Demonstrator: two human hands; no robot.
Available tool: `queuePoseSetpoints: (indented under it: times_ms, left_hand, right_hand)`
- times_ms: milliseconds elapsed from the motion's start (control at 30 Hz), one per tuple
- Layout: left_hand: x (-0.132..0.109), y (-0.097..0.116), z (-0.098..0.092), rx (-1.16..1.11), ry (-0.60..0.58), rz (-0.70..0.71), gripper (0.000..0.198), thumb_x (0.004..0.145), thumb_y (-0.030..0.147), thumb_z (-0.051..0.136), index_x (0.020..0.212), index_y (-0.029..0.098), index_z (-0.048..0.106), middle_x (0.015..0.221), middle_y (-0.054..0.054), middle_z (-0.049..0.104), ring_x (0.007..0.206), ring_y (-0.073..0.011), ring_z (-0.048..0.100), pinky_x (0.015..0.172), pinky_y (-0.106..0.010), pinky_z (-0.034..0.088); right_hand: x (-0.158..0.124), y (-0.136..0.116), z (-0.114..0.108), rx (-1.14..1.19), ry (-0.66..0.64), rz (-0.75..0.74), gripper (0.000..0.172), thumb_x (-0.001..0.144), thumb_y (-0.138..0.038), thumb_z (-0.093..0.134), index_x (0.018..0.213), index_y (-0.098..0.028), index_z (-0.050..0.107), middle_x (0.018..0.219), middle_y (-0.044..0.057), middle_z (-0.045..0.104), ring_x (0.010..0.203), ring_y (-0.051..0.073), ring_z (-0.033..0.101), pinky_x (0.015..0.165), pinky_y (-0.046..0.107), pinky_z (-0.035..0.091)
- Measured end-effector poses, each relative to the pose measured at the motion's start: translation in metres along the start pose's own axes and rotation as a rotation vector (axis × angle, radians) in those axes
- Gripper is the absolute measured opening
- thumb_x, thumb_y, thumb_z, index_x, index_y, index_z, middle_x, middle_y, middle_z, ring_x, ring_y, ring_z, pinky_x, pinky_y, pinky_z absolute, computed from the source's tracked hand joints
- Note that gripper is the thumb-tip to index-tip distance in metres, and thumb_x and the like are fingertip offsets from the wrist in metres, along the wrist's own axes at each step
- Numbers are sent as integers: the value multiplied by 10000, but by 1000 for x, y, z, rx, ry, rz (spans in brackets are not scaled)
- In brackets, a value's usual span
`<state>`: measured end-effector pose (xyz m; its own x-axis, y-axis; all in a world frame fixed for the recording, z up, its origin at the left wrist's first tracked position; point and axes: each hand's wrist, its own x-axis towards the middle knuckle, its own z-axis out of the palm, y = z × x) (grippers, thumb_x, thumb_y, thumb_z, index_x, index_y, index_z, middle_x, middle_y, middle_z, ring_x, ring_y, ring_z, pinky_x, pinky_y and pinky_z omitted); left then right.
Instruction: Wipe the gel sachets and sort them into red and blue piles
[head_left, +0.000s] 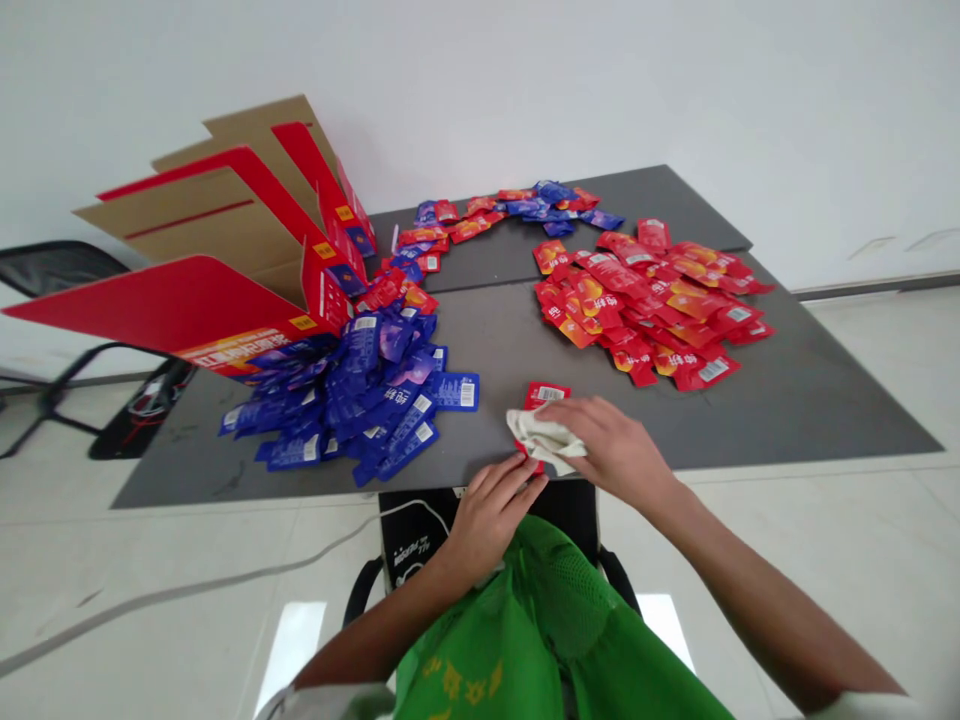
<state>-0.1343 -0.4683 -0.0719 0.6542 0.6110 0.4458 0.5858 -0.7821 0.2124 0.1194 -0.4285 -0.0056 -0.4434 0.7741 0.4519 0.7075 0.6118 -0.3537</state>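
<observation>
A red packet lies at the near edge of the grey table. My right hand is closed on a crumpled white cloth and presses it down on that packet. My left hand sits just below it at the table's edge, its fingertips pinching the packet's near corner. A heap of blue packets lies to the left, a heap of red packets to the right.
An open red and brown cardboard box lies tipped on the table's left, blue packets spilling from it. A mixed row of red and blue packets runs along the back. A black chair stands at left. Green fabric covers my lap.
</observation>
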Motion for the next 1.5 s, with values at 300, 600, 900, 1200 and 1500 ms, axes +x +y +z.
queuePoseSetpoints:
  times_ms: [300,600,900,1200,1500]
  left_hand:
    - [-1,-3,2,20,-79,-56,406,1117,216,509,1494,280,643,1462,-48,717,1401,-220,611,1053,-397,449]
    - [1,-1,4,-35,-29,-82,365,1130,212,491,1440,267,676,1430,-35,738,1359,-217,635,1056,-401,415]
    - [3,0,3,-69,-13,-98,344,1142,221,473,1401,266,695,1407,-26,752,1335,-215,646,1041,-405,398]
    - [5,2,3,-55,32,-122,311,1112,181,547,1345,279,728,1364,-5,773,1289,-193,671,1037,-390,416]
    - [8,5,1,-72,42,-138,269,1110,200,568,1304,271,739,1319,2,790,1248,-202,684,1022,-396,421]
  right_hand:
    - [41,37,19,-189,-118,44,413,993,-259,708,1399,-201,654,1352,123,716,1165,300,660,964,410,578]
    - [47,21,-2,-156,44,59,434,1049,-295,625,1474,-216,593,1406,120,690,1214,297,642,1049,439,541]
    - [26,27,19,-118,-167,13,428,1010,-269,681,1432,-217,635,1398,106,700,1204,288,653,976,396,577]
    - [54,37,-2,-162,118,79,422,1032,-298,659,1448,-240,615,1365,106,717,1180,307,671,1026,461,561]
    - [14,12,23,-43,-142,-22,447,977,-211,701,1417,-239,628,1379,93,711,1215,277,667,945,382,602]
